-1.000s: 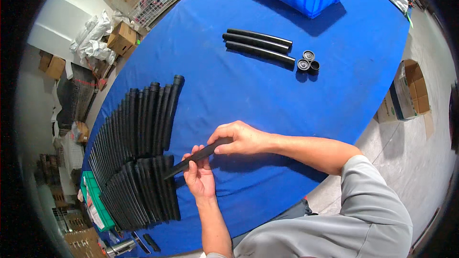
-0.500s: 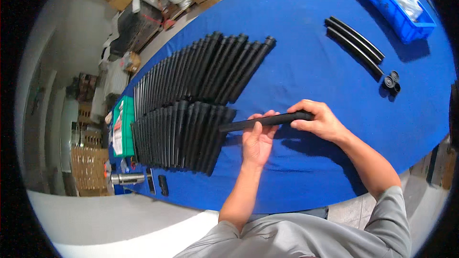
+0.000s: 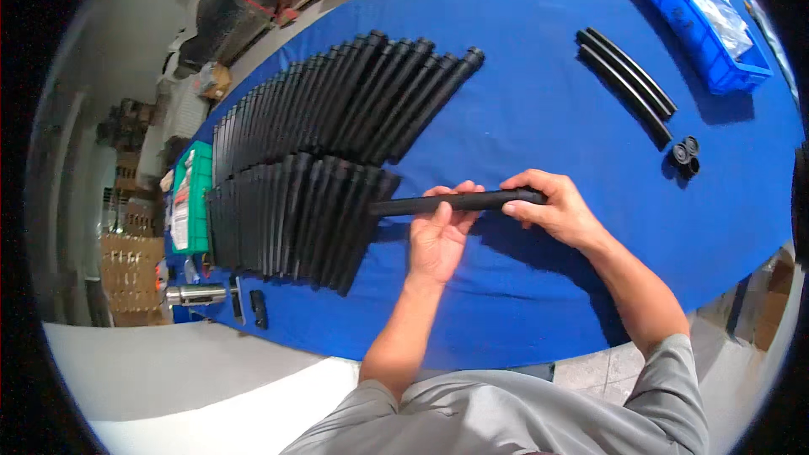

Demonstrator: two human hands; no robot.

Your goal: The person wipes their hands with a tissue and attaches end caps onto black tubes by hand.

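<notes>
A long black tube (image 3: 484,200) with a wider capped end lies almost level across both my hands, above the blue cloth. My left hand (image 3: 440,240) supports its middle from below, thumb on the near side and fingers behind it. Around the capped right end, my right hand (image 3: 559,206) has its thumb and fingers closed. The tube's left tip reaches to the edge of the nearer row of black tubes (image 3: 295,219). Behind that row lies a second row of similar tubes (image 3: 337,101), packed side by side.
At the far right stand two loose black tubes' lengths (image 3: 628,84), several black round caps (image 3: 686,156) and a blue crate (image 3: 708,29) with clear plastic. A green bin (image 3: 200,198), a metal cylinder (image 3: 195,295) and a small black object (image 3: 258,309) sit at left.
The view has shifted, so the rows appear farther left. The tube in my hands has come closer to level, and both hands keep hold of it.
</notes>
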